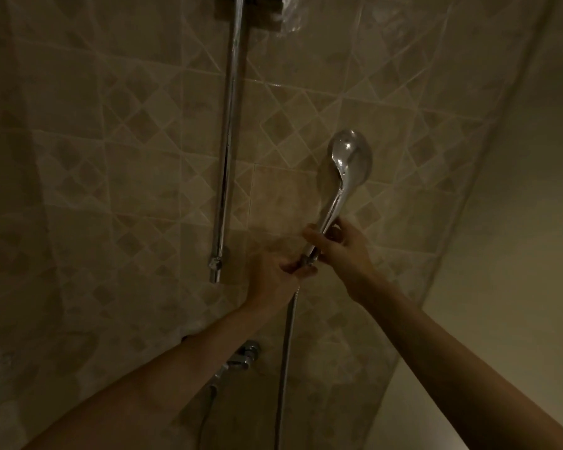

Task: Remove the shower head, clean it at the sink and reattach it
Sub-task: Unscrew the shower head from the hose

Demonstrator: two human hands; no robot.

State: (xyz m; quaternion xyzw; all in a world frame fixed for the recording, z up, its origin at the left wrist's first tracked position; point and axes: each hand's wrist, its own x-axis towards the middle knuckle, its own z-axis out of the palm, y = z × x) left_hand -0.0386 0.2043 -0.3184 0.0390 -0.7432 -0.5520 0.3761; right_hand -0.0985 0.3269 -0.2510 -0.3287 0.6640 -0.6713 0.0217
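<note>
While hand-held, shower head (350, 157) upward.

The shower head (350, 157) is polished chrome with bright reflections. The vertical rail (228, 131) and the tap fitting (242, 358) are the same chrome. The hose (288, 336) is dull silver-grey. The wall tiles (111, 157) are beige, patterned with pale diagonal lines and darker tan diamonds. The side wall (517, 222) is plain cream.
</note>
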